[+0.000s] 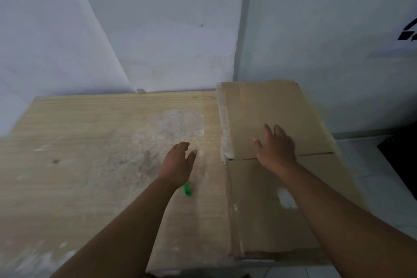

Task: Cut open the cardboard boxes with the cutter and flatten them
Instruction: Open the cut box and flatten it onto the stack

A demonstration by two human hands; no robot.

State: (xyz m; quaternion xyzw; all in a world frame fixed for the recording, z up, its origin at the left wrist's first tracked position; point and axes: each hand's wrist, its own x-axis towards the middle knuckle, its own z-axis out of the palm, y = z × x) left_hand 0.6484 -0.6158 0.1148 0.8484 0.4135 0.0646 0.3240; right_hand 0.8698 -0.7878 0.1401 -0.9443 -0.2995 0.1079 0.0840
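Forearms (126,221) nearest; left hand (177,165), grip loose, over a likely cutter (187,189); right hand (276,146), grip wide, on box (270,106).

Your view is dim and flat, with a cool bluish cast over the wall (169,29). The light is soft and comes from no side you can tell, so shadows on the table (79,142) are faint. Nothing glares. The whole frame is soft, and the green cutter (187,189) by your left hand (178,165) is smeared with motion blur. The wide lens tilts and bows straight lines toward the edges.
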